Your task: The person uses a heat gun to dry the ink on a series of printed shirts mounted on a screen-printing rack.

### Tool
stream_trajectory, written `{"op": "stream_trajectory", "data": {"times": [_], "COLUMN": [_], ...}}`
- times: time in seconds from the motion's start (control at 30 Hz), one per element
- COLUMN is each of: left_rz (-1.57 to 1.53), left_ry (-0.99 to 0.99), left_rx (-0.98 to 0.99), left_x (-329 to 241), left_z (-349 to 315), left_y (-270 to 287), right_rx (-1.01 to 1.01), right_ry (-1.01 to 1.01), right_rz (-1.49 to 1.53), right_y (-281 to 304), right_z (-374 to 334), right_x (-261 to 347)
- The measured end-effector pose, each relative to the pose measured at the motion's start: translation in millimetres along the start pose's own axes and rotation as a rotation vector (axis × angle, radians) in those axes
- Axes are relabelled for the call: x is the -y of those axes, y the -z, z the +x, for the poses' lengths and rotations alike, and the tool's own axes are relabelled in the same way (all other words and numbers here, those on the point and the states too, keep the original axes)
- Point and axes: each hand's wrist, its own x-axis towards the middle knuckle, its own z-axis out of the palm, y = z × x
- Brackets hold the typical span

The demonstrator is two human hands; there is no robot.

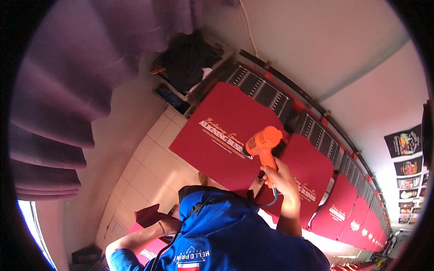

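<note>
My right hand (pixel 281 178) is wrapped around the handle of an orange heat gun (pixel 266 139). Its dark nozzle points left, over the pale printed lettering (pixel 221 137) on a dark red shirt (pixel 235 106) laid flat on a board. A cord runs from the handle's bottom toward my blue shirt (pixel 217 230). At the lower left, my left hand (pixel 171 226), with a bracelet at the wrist, is partly hidden by my clothing. Beside it is a piece of dark red material (pixel 147 216); whether those fingers grip it does not show.
More printed red shirts (pixel 303 174) on boards form a row curving to the lower right. Black patterned panels (pixel 260 88) and a dark rail (pixel 289 81) run behind them. Dark cloth (pixel 187 61) is piled at the back left, near a purple curtain (pixel 68 90). Tiled floor (pixel 156 149) lies left.
</note>
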Motion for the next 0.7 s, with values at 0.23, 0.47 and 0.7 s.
{"op": "stream_trajectory", "data": {"times": [0.23,0.47,0.7], "left_rz": [0.029,0.158,0.265], "left_ry": [0.045,0.096,0.108], "left_rx": [-0.065,-0.097,-0.046], "left_x": [29.9,29.5,25.7], "left_z": [-47.1,-43.9,-32.7], "left_y": [44.6,76.5,97.0], "right_rx": [0.178,0.190,0.152], "right_ry": [0.102,0.135,0.210], "right_rz": [-0.035,-0.081,-0.240], "right_y": [-83.6,-131.3,-144.2], "right_z": [102.7,131.6,141.3], "right_x": [67.5,91.1,89.5]}}
